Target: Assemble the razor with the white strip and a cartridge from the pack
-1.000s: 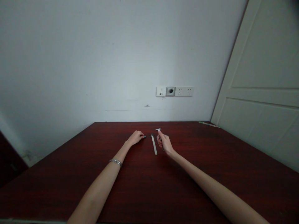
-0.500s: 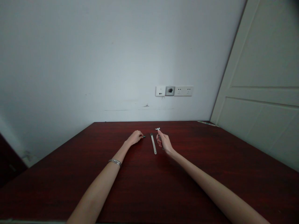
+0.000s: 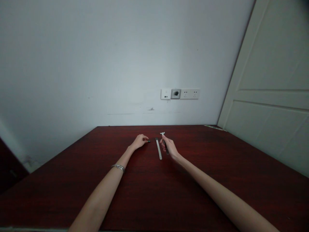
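My left hand (image 3: pixel 140 141) rests on the table with thumb and fingertips slightly apart. Just beyond the fingertips lies a tiny dark green piece (image 3: pixel 149 141), too small to name; whether the fingers touch it is unclear. My right hand (image 3: pixel 170 148) is closed around the dark handle of a small tool (image 3: pixel 162 133), whose pale, T-shaped head sticks out past the thumb. Between both hands, nearer the right, a flat silvery strip (image 3: pixel 158 149) lies lengthwise, with a dark far end and a small hole at its near end.
The dark red wooden table (image 3: pixel 149 193) runs up to a pale wall (image 3: pixel 135 64). Sockets and switch plates (image 3: pixel 180 94) sit on the wall above its back edge. A white panelled door or cabinet side (image 3: pixel 270 96) borders the right.
My left fingers have loosened from their pinch at the dark green piece. My right hand has shifted very slightly left with the tool. The strip has stayed put.
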`<action>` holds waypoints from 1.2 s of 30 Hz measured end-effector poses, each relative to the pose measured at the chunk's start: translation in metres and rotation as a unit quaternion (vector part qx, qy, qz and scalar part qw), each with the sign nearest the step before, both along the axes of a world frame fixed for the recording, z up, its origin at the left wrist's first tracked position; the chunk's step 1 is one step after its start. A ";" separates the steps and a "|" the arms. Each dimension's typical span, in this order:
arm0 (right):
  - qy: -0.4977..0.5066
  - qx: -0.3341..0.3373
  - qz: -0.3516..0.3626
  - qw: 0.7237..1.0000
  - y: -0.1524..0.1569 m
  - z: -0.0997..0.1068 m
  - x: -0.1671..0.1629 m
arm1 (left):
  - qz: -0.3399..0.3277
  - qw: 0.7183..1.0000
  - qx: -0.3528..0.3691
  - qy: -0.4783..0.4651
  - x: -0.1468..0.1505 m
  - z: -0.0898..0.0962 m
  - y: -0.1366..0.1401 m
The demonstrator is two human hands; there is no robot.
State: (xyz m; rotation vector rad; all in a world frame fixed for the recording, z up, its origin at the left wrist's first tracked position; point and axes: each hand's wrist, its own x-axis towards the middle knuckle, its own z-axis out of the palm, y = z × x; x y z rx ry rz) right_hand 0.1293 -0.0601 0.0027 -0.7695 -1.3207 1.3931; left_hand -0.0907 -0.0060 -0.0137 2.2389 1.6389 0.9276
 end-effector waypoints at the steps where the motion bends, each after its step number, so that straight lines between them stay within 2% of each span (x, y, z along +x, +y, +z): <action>1: -0.001 0.000 -0.002 1.000 0.000 0.000 0.000 | 0.005 1.000 0.004 -0.017 0.001 0.003 0.000; 5: -0.018 0.002 -0.021 1.000 0.001 0.006 -0.001 | 0.020 0.991 0.015 -0.132 0.006 0.022 0.000; 8: -0.047 0.033 -0.038 0.998 0.005 0.013 0.001 | 0.005 0.982 -0.004 -0.187 0.013 0.040 -0.003; 12: -0.081 0.140 -0.111 0.981 0.015 0.021 0.005 | -0.064 0.974 -0.079 -0.204 0.024 0.058 -0.015; 15: -0.099 0.205 -0.158 0.961 0.023 0.027 0.006 | -0.156 0.950 -0.131 -0.239 0.032 0.066 -0.028; 18: -0.102 0.243 -0.195 0.945 0.026 0.033 0.004 | -0.235 0.922 -0.173 -0.255 0.046 0.067 -0.041; 21: -0.116 0.253 -0.221 0.935 0.027 0.039 0.000 | -0.258 0.914 -0.150 -0.273 0.063 0.065 -0.050; 23: -0.127 0.249 -0.219 0.935 0.028 0.042 -0.003 | -0.256 0.914 -0.121 -0.291 0.074 0.063 -0.052; 28: -0.108 0.242 -0.193 0.945 0.028 0.046 -0.009 | -0.164 0.938 -0.036 -0.304 0.088 0.064 -0.055; 30: -0.094 0.237 -0.173 0.951 0.026 0.048 -0.009 | -0.148 0.939 -0.019 -0.308 0.088 0.067 -0.057; 33: -0.071 0.226 -0.159 0.959 0.021 0.054 -0.005 | -0.148 0.942 -0.028 -0.299 0.082 0.072 -0.060; 36: -0.036 0.195 -0.164 0.966 0.019 0.056 0.003 | -0.125 0.940 -0.073 -0.308 0.072 0.074 -0.062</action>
